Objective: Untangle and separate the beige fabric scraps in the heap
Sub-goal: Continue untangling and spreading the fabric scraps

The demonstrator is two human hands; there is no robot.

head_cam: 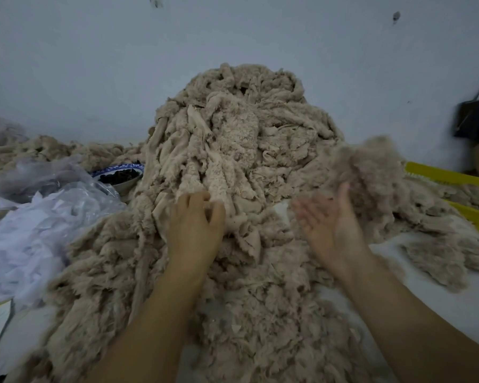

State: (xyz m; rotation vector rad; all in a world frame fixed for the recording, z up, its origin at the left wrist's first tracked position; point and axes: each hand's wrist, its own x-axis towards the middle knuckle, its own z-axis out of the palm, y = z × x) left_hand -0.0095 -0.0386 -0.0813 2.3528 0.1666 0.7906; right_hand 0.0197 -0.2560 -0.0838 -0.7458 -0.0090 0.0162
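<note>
A tall heap of tangled beige fabric scraps [241, 139] rises in the centre and spreads down toward me. My left hand [197, 222] lies on the heap's front slope, its fingers and thumb curled into a beige strip [227, 200]. To the right, my right hand [329, 225] is blurred, held palm-left with straight fingers and nothing in it. Just beyond its fingertips a fluffy beige clump [371, 167] shows as a blur, apart from the hand. More beige scraps [437, 244] lie spread to the right.
A clear plastic bag of white scraps [25, 230] lies at the left. Behind it stands a blue-and-white bowl [119, 175] with dark contents. A yellow crate [454, 178] sits at the right, with a black bag [476, 117] by the wall.
</note>
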